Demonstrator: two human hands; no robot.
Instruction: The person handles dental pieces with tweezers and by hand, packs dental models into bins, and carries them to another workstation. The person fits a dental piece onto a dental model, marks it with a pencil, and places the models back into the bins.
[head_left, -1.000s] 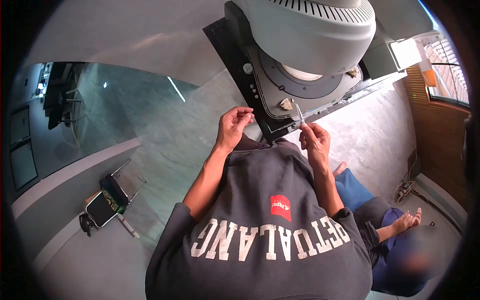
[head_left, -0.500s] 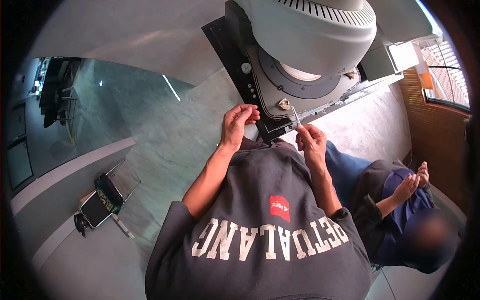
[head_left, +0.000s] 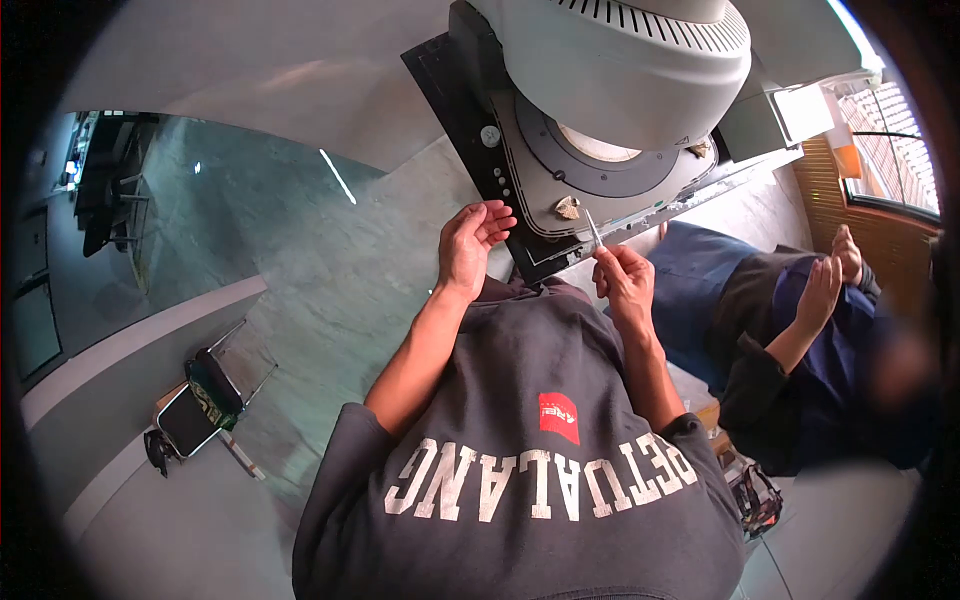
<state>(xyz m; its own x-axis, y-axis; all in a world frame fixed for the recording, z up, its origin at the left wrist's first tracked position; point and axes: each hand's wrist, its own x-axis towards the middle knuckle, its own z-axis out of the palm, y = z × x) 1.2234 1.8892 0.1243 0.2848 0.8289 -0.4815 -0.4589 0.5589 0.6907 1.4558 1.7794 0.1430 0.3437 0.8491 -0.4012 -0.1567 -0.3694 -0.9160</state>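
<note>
Thin metal tweezers (head_left: 593,229) are pinched in my right hand (head_left: 624,277), their tips pointing up at the near corner of a grey machine base (head_left: 543,208). Just left of the tips lies a small tan and brown piece (head_left: 568,208), which they do not seem to touch. My left hand (head_left: 472,246) hovers beside the base's left edge, fingers loosely curled and somewhat apart, holding nothing. Over the base hangs a large white machine head (head_left: 630,80), above a round dark plate (head_left: 546,158) with a bright centre.
Another person (head_left: 790,330) sits at the right, hands raised close together. A second small brown piece (head_left: 700,148) lies at the base's right corner. A folding chair (head_left: 188,420) stands at lower left. A bag (head_left: 757,500) is on the floor at lower right.
My left hand's fingers have spread a little. The tweezers have shifted slightly left with my right hand. The other person has moved up and right, uncovering the bag.
</note>
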